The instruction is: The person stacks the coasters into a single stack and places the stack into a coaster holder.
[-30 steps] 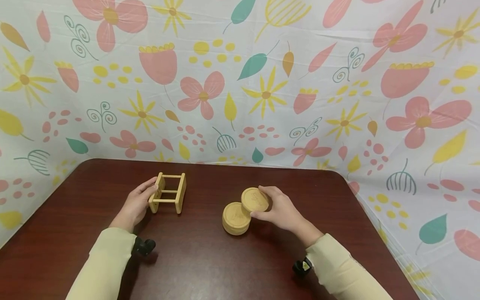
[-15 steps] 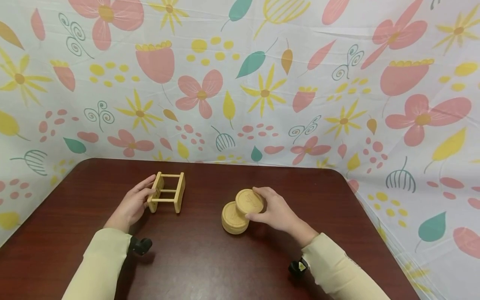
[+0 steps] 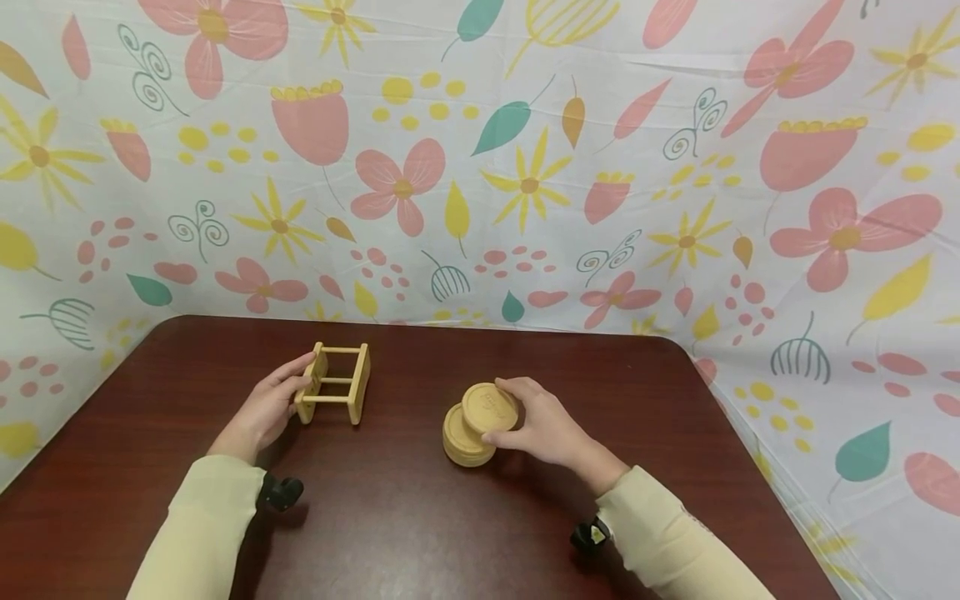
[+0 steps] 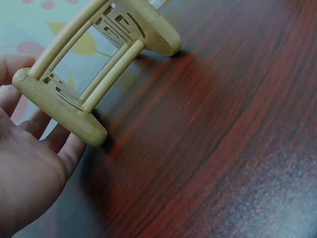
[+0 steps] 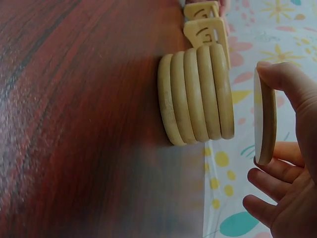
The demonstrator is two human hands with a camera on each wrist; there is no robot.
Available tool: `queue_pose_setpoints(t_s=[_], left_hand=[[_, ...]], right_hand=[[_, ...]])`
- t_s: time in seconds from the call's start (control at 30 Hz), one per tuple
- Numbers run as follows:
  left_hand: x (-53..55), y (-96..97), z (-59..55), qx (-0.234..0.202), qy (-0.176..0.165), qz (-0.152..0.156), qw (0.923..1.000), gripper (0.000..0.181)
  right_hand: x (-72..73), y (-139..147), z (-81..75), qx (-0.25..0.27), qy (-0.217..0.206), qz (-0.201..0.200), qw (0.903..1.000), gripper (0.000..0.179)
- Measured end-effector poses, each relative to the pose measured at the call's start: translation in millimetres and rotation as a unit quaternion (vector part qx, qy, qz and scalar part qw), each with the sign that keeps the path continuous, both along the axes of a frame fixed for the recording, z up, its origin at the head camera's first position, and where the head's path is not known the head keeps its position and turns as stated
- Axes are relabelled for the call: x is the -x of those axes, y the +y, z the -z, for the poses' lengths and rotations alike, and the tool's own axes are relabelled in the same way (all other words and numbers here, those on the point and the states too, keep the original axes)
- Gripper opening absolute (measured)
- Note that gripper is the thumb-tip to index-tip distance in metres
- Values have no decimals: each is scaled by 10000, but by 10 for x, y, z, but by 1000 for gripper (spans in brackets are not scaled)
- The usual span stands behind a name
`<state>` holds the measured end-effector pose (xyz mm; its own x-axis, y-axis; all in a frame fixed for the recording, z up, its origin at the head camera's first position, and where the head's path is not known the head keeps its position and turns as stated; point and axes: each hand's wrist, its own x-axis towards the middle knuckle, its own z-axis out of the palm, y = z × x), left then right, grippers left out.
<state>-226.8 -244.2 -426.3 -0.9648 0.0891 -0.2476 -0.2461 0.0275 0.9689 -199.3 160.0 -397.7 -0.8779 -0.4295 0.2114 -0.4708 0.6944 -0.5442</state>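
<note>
My left hand point(image 3: 264, 406) holds the near-left side panel of a light wooden coaster holder point(image 3: 361, 385), its fingers along the outer face. Round bars join the holder's two slotted panels, as the left wrist view shows, and it stands on the table. My right hand point(image 3: 546, 423) pinches a round wooden coaster point(image 3: 490, 408) by its edge between thumb and fingers. In the right wrist view that coaster point(image 5: 268, 119) is apart from a stack of several matching coasters point(image 5: 194, 96). From the head view it overlaps the stack's upper right, and its top face bears a faint engraved mark.
The dark red-brown table point(image 3: 405, 517) has rounded far corners. Behind it hangs a white cloth point(image 3: 480, 108) printed with flowers and leaves. Black wrist cameras point(image 3: 283, 492) sit below both pale sleeves.
My right hand has carried the coaster left and slightly toward me, so it covers more of the stack. The left hand has stayed on the holder, which keeps its place.
</note>
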Motion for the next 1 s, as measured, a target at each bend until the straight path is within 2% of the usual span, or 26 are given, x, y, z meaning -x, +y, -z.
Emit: queue_pose_setpoints(t_s=[0.3, 1.0], left_hand=[[16, 18, -4, -20, -11, -27, 10000, 53], [24, -3, -31, 149, 66, -68, 9998, 50]], right_hand=[[3, -72, 36, -40, -286, -3, 9996, 84], [-29, -178, 95, -74, -488, -147, 9987, 86]])
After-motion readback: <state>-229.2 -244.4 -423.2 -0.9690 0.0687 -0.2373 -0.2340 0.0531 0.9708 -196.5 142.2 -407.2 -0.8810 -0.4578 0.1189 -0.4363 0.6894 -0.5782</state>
